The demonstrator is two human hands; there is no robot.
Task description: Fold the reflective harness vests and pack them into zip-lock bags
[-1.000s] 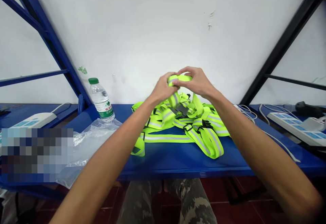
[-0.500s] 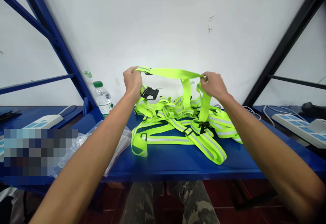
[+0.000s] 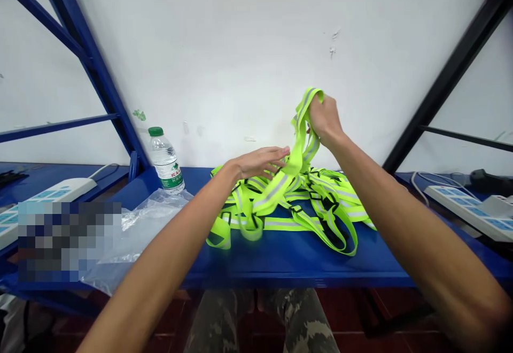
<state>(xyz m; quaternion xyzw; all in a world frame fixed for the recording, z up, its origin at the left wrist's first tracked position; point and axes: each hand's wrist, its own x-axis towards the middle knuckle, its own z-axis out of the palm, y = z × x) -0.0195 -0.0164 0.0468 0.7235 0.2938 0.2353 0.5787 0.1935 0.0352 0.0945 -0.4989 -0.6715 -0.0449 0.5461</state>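
Against a white painted wall (image 3: 240,48), a blue steel shelf (image 3: 280,262) runs across the view, held by a blue rack frame (image 3: 92,69) on the left and a black one (image 3: 452,69) on the right. Camouflage trousers (image 3: 260,321) show below its front edge. A loose, tangled high-visibility webbing harness (image 3: 280,223) lies at the middle of the shelf, with one length rising from the heap into the person's right hand. To its left stand a clear water bottle (image 3: 165,163) with a green cap and a crumpled plastic bag (image 3: 148,235), and a white power strip (image 3: 465,208) sits at the far right.

The webbing looks light, soft and limp, so it will likely fold and snag on itself rather than hold a shape. The lifted length seems the easiest place to take hold, since a grip there should draw the straps apart. Silver reflective stripes (image 3: 269,192) may feel slicker than the yellow fabric.

The right hand (image 3: 325,120) is closed around the top of the lifted strap, its fingers curled out of sight behind the fold. The left hand (image 3: 260,163) is open, palm down, over the heap, its fingers extended close together. Whether they touch the webbing is hard to tell. Small black plastic buckles (image 3: 296,209) sit along the straps.
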